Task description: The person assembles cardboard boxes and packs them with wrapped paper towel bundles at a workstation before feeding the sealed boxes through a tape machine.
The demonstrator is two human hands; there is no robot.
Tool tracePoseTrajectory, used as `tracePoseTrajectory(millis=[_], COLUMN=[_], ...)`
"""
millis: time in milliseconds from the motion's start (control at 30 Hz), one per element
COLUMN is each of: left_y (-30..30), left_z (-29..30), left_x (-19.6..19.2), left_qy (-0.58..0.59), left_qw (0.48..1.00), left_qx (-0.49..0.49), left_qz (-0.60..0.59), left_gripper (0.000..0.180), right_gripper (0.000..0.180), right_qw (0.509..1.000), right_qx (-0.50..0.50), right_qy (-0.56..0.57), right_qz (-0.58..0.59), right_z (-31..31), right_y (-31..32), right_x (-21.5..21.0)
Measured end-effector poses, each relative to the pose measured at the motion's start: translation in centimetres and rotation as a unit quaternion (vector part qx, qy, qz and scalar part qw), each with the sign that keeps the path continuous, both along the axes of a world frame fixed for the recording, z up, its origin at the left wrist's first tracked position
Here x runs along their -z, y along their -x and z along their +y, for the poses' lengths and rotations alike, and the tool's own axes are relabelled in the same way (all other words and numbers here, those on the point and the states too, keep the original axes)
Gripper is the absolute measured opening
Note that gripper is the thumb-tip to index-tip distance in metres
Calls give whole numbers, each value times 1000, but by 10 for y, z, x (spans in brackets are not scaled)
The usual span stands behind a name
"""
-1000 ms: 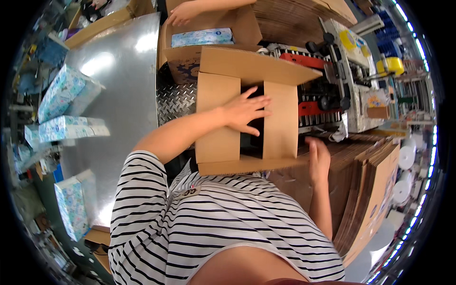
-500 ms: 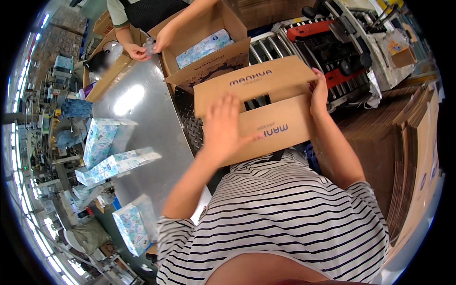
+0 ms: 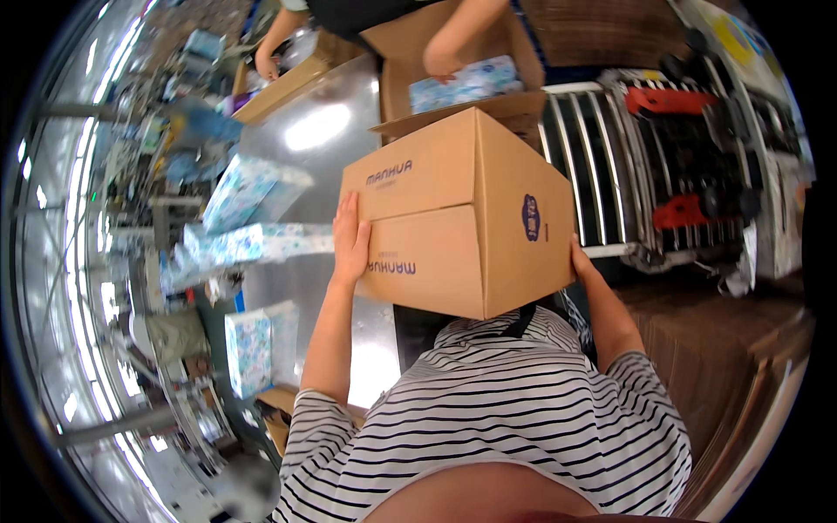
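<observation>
A brown cardboard box (image 3: 436, 231) is tilted in front of my waist, its two long flaps folded down and meeting at a seam. My left hand (image 3: 350, 244) presses on the box's left end, fingers pointing up. On the other side my right hand (image 3: 580, 258) supports the box's right face near its lower edge; most of those fingers are hidden behind the cardboard. Just beyond stands an open carton (image 3: 394, 85) with a blue-and-white patterned pack (image 3: 466, 84) inside. A co-worker's hand (image 3: 443, 63) reaches into that carton.
Several blue floral packs (image 3: 253, 196) stand on the steel table (image 3: 318, 166) at left. A roller conveyor (image 3: 593, 166) leads right to a machine with red parts (image 3: 671, 101). Flattened cardboard (image 3: 689, 366) is stacked at lower right. The co-worker's other hand (image 3: 268, 64) is by another carton (image 3: 279, 96).
The box's flaps, apart before, have come together. The box has turned so its right end shows. My left hand moved from the flaps to the left end; the co-worker's hands have separated.
</observation>
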State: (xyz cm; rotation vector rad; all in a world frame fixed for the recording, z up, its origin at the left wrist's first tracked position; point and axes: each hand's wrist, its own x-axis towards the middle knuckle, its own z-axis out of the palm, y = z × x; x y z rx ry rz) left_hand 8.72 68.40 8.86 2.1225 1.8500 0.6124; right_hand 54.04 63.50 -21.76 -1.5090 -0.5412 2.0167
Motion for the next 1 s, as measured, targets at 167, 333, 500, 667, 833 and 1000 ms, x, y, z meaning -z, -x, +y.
tracePoseTrajectory(millis=[167,333,500,667,833,1000], left_y=[-34,-86,-103,-45,-36,-27], left_z=[-1,-22,-28,-26,-10,-40], left_x=[-36,-26,28,145,-21,-8], left_qy=[16,-64,292,234,265,155], left_qw=[991,923,593,781,677,970], left_qx=[8,59,-51,-101,-84,-24], left_qz=[-135,-374,-748,-570,-681,-188], left_gripper=[54,72,64,70,75,68], right_gripper=[50,51,71,41,59,55], right_qw=[995,976,971,930,927,419], right_qx=[30,40,19,-251,-331,-233], right_qy=[-56,-200,-238,-204,-172,-502], right_qz=[-78,-81,-16,-174,36,-720], right_z=[-12,-33,-23,5,9,8], right_y=[-48,-191,-225,1,168,136], right_x=[-54,-204,-356,-408,-374,-372])
